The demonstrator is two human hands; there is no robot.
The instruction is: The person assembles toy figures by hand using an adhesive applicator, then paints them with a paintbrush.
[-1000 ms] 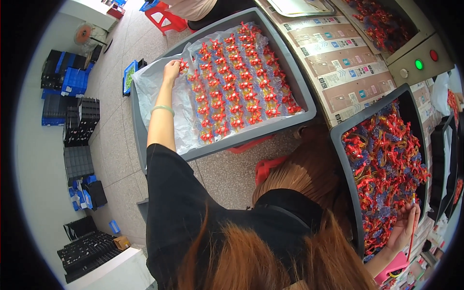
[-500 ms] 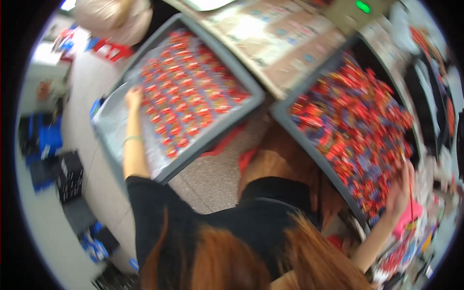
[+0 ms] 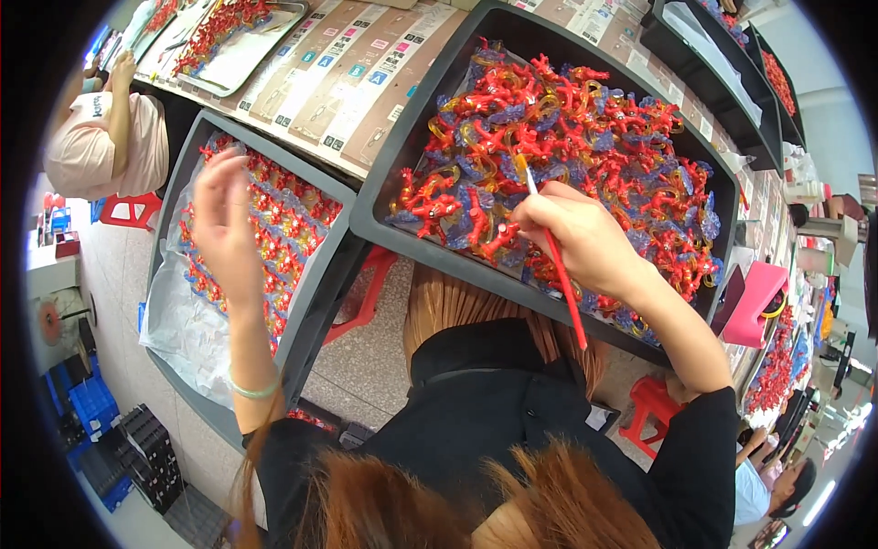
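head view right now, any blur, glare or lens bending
Head view: left hand looks softly blurred, while the right hand and its red brush look fairly crisp; head view: a light strip glares at lower right; head view: fisheye curving toward the rim, with black corners.

The person's left hand [image 3: 225, 215] is lifted, fingers loosely extended. The right hand [image 3: 585, 236] pinches, elbow bent.

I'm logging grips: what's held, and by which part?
The right hand holds a brush near its bristle end, perhaps also a red piece; the left hand, nothing visible.
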